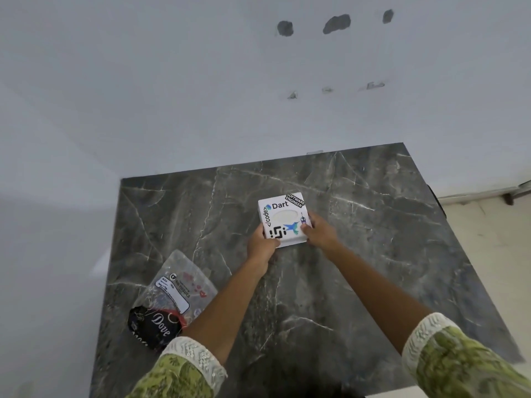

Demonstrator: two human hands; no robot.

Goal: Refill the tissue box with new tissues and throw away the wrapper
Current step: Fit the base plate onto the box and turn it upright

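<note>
Head view: the white box, covered in stickers, is clamped between the left hand at its 8 o'clock corner and the right hand at its 4 o'clock edge, near the middle of the dark marble table. The clear wrapper is seen at 8 o'clock of the box, well apart, partly over a dark Dove pack. A pale wall is seen beyond.

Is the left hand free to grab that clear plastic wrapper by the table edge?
Probably yes, once it lets go. The left hand is gripping the tissue box together with the right hand. The wrapper lies uncovered on the table, nothing between.
</note>
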